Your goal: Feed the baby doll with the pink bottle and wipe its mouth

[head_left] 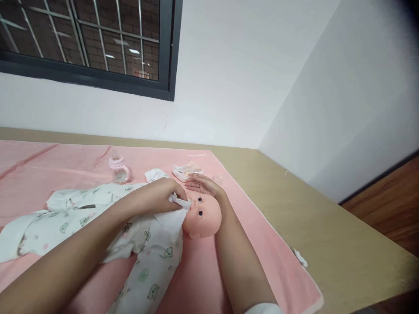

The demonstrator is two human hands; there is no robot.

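A bald baby doll [207, 218] lies on its back on a pink blanket [203, 270]. It wears a white outfit [144, 244] printed with small green and pink animals. My left hand [165, 194] is closed on a white cloth [181, 202] at the doll's mouth and chin. Whether this cloth is separate or part of the collar, I cannot tell. On the far side of the doll's head, my right hand [204, 185] is open, fingers stretched out and slightly curved, with the wrist beside the head.
A pink-topped baby bottle [118, 168] stands upright on the blanket beyond the doll. Behind my right hand lies a clear plastic packet [183, 171]. A crumpled white piece [300, 258] sits at the blanket's right edge, on the wooden tabletop [278, 200]. Walls and a barred window [98, 39] close the back.
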